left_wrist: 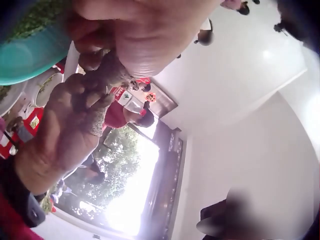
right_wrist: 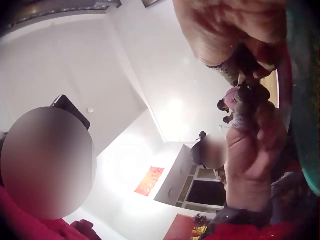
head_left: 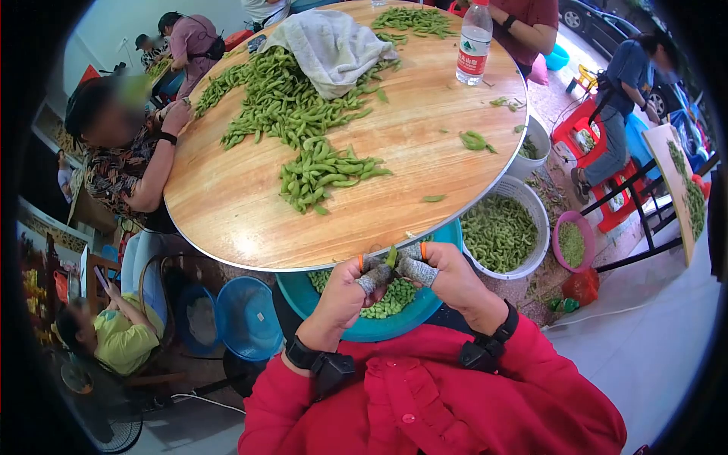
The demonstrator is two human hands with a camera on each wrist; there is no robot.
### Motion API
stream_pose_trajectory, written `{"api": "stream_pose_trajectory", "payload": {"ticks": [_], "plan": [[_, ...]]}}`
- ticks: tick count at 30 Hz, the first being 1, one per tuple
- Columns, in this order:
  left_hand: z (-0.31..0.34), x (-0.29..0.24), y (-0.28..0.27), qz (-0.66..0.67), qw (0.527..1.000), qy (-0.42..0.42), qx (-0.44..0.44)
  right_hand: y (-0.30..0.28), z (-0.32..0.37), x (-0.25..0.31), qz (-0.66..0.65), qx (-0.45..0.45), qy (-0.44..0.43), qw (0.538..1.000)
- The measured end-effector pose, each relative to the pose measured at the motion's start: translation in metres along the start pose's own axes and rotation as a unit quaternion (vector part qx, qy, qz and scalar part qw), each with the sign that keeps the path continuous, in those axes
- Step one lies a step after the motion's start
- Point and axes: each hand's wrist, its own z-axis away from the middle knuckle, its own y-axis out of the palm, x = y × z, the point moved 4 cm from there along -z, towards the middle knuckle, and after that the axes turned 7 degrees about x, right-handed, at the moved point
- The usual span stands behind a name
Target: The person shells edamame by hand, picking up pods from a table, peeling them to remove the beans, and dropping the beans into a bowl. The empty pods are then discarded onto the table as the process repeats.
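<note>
In the head view a green soybean pod (head_left: 391,256) stands up between my two hands, at the near edge of the round wooden table (head_left: 425,189). My left hand (head_left: 337,303) pinches it from the left, my right hand (head_left: 455,277) from the right. Grey wrapping covers the thumbs and some fingertips, with orange bands on a finger of each hand. Below them a teal basin (head_left: 364,330) holds shelled green beans (head_left: 390,302). Both wrist views show the wrapped fingertips close together; the pod is mostly hidden there. Just beyond, a small heap of pods (head_left: 318,174) lies on the table.
A larger pod pile (head_left: 262,106) lies partly under a grey cloth (head_left: 326,45). A water bottle (head_left: 474,45) stands at the far right. Right of me are a white basket (head_left: 542,235) of pods and a pink basin (head_left: 561,254); left is a blue tub (head_left: 246,318). Other people sit around.
</note>
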Motion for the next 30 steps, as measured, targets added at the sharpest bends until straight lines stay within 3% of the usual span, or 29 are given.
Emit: {"api": "stream_pose_trajectory", "payload": {"ticks": [5,17,23,30], "plan": [[0.001,0.001,0.002,0.037,0.999,0.004,0.0,0.003,0.002,0.004,0.0,0.008,-0.015,1.0],[0.006,-0.006,0.014,-0.001,0.998,0.034,0.052,0.003,0.005,0.001,-0.023,-0.002,-0.031,0.999],[0.003,-0.004,0.015,-0.043,0.997,0.062,0.034,-0.004,0.008,-0.005,0.002,0.002,-0.004,1.0],[0.002,0.004,0.008,-0.055,0.996,0.043,0.054,-0.001,0.007,-0.006,0.021,-0.026,-0.011,0.999]]}}
